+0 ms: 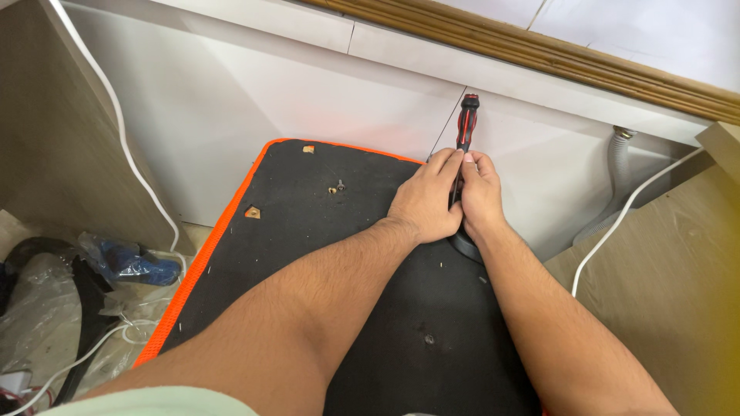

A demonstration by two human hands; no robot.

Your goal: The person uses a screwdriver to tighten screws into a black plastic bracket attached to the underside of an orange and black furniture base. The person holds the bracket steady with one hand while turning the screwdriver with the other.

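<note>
Black and flat, with a faintly grainy matte face and a bright orange woven edge, the padded panel (308,254) fills the middle of the view and carries both forearms. Nearest the fingers, partly hidden beneath them, sits a dark round fitting (466,246) with a smooth rim, resting on the panel. The left hand (425,204) lies over it with fingers curled down, fingertips pressed against the screwdriver (465,127) shaft. The right hand (482,196) is wrapped closed around the same shaft from the other side, touching the left. Above the fingertips rises the tool's ribbed red-and-black handle, upright and slightly tilted. Left of the fingers, 3 small metal fittings (253,212) dot the panel. Beyond the fingers runs smooth white board (308,100), topped by ribbed wooden moulding (555,54). Right of the hands, a grey corrugated hose (617,185) and a white cable (624,212) cross pale wood-grain flooring (663,270). Far left, crumpled clear plastic (123,258) lies beside a laminate cabinet side (54,131).
</note>
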